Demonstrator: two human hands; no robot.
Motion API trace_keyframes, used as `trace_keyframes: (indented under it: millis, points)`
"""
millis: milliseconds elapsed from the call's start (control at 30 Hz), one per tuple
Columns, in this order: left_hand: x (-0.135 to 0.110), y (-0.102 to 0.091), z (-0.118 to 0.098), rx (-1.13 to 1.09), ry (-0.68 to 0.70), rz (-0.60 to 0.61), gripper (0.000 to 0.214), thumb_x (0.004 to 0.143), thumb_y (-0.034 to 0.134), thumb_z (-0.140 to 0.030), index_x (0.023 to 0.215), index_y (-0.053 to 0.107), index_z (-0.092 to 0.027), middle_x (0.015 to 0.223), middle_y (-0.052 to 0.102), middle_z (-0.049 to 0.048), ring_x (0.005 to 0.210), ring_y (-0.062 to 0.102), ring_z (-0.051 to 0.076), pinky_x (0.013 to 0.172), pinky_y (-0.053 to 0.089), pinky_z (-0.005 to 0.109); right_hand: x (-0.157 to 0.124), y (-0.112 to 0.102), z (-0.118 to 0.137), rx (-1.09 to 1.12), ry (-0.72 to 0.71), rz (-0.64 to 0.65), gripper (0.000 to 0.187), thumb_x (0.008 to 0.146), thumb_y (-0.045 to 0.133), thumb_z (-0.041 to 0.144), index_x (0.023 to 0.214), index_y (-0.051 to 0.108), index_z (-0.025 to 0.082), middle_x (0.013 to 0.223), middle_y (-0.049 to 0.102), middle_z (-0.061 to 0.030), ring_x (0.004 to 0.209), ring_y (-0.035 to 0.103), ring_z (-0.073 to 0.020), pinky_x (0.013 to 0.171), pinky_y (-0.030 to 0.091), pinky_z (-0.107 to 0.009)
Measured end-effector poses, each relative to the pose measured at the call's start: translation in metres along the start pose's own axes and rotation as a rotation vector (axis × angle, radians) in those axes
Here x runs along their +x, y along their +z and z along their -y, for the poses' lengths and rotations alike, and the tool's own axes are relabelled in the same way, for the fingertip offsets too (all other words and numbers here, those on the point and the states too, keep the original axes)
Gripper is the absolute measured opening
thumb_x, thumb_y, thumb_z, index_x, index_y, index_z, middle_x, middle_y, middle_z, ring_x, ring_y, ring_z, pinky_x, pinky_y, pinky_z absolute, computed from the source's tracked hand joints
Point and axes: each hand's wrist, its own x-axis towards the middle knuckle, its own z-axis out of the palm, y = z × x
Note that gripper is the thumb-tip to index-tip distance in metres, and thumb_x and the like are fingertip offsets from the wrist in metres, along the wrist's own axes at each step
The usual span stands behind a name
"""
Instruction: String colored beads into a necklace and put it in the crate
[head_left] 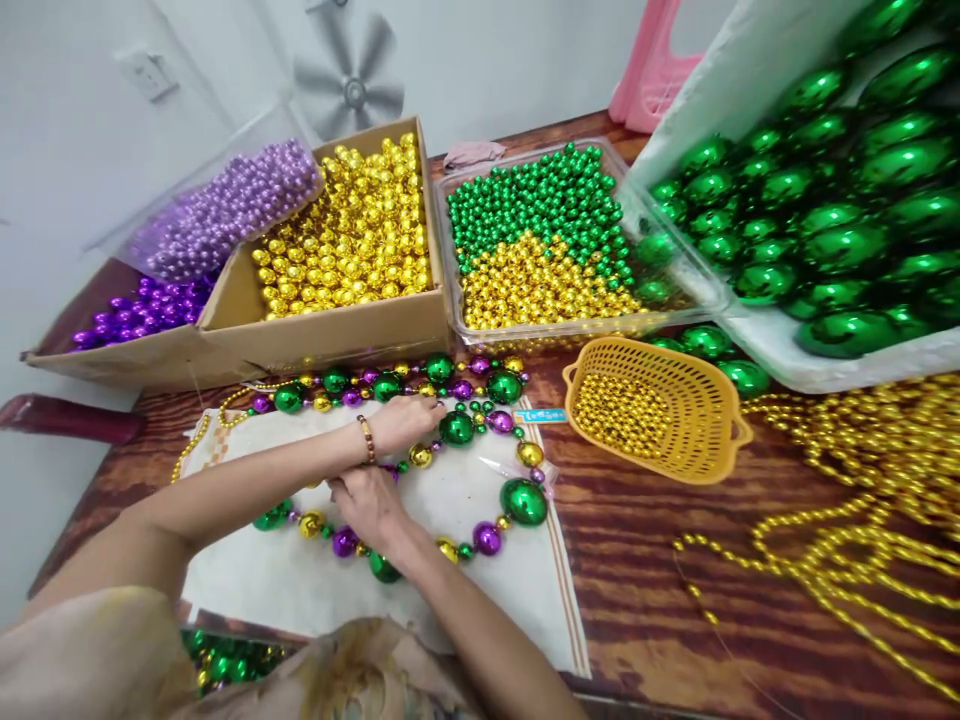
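A bead necklace of green, gold and purple balls (523, 502) lies in a loop on a white cloth (247, 570). My left hand (409, 424), with a bracelet (366, 440) at the wrist, reaches across to the loop's top; its fingers are closed at the beads beside a large green ball (456, 428). Just below, my right hand (369, 505) is curled inward, its fingertips pinched at the strand, partly hidden under the left wrist. Finished-looking strands of mixed beads (387, 386) run along the cloth's far edge.
Cardboard boxes hold gold beads (352, 230) and purple beads (142, 312). Behind are a clear tray of green and gold beads (536, 210) and a white foam box of big green balls (840, 240). A yellow basket (701, 400) and gold bead strings (862, 540) lie right.
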Motion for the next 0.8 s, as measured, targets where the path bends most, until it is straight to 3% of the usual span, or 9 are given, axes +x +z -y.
trace_keyframes:
  millis: [100, 167, 333, 433, 500, 600, 800]
  points:
    - [-0.003, -0.014, -0.009, -0.022, -0.030, -0.071, 0.012, 0.083, 0.059, -0.012, 0.072, 0.063, -0.018, 0.078, 0.062, 0.0071, 0.080, 0.061, 0.021, 0.081, 0.049, 0.033, 0.000, 0.002, -0.002, 0.013, 0.022, -0.041, 0.022, 0.093, 0.053, 0.015, 0.093, 0.075, 0.017, 0.086, 0.078, -0.0102, 0.085, 0.073, -0.0258, 0.075, 0.047, -0.029]
    - [-0.017, -0.032, -0.020, -0.162, -0.066, -0.156, 0.007, 0.084, 0.063, -0.018, 0.082, 0.069, -0.017, 0.089, 0.067, 0.0091, 0.084, 0.063, 0.021, 0.079, 0.050, 0.033, -0.001, 0.002, -0.004, 0.048, 0.029, -0.074, 0.021, 0.092, 0.052, 0.015, 0.091, 0.073, 0.018, 0.081, 0.077, -0.0076, 0.076, 0.073, -0.0225, 0.071, 0.048, -0.027]
    - [-0.093, -0.067, -0.037, -1.140, -0.266, -0.410, 0.025, 0.084, 0.072, -0.033, 0.102, 0.074, -0.016, 0.089, 0.070, 0.0079, 0.076, 0.066, 0.016, 0.068, 0.052, 0.025, -0.003, 0.000, -0.008, 0.191, 0.026, -0.133, 0.026, 0.094, 0.042, 0.016, 0.095, 0.068, 0.017, 0.074, 0.072, -0.0035, 0.061, 0.069, -0.0153, 0.062, 0.052, -0.023]
    - [-0.133, -0.069, -0.035, -1.480, -0.252, -0.631, 0.023, 0.082, 0.076, -0.031, 0.100, 0.073, -0.016, 0.089, 0.071, 0.0062, 0.077, 0.068, 0.014, 0.071, 0.054, 0.024, -0.004, -0.002, -0.007, 0.440, 0.013, -0.232, 0.020, 0.092, 0.048, 0.026, 0.090, 0.066, 0.017, 0.068, 0.068, -0.0016, 0.061, 0.067, -0.0155, 0.060, 0.054, -0.024]
    - [-0.149, -0.067, -0.025, -1.563, -0.222, -0.770, 0.020, 0.083, 0.076, -0.030, 0.097, 0.072, -0.016, 0.089, 0.070, 0.0053, 0.078, 0.069, 0.014, 0.072, 0.054, 0.024, -0.006, -0.005, -0.004, 0.576, 0.011, -0.298, 0.016, 0.089, 0.056, 0.031, 0.087, 0.066, 0.018, 0.065, 0.065, -0.0001, 0.058, 0.064, -0.0150, 0.056, 0.053, -0.024]
    - [-0.161, -0.067, -0.006, -1.643, -0.215, -0.897, 0.019, 0.084, 0.075, -0.028, 0.098, 0.072, -0.015, 0.090, 0.071, 0.0054, 0.081, 0.069, 0.014, 0.074, 0.055, 0.024, -0.009, -0.013, 0.005, 0.585, -0.011, -0.322, 0.014, 0.087, 0.061, 0.032, 0.085, 0.066, 0.019, 0.060, 0.063, 0.0014, 0.053, 0.060, -0.0137, 0.051, 0.050, -0.023]
    - [-0.168, -0.070, 0.018, -1.772, -0.206, -0.957, 0.020, 0.085, 0.074, -0.026, 0.099, 0.072, -0.014, 0.087, 0.071, 0.0054, 0.084, 0.070, 0.015, 0.088, 0.056, 0.030, -0.012, -0.023, 0.014, 0.389, -0.079, -0.252, 0.015, 0.090, 0.060, 0.029, 0.084, 0.069, 0.020, 0.056, 0.059, 0.0016, 0.049, 0.057, -0.0139, 0.049, 0.048, -0.024]
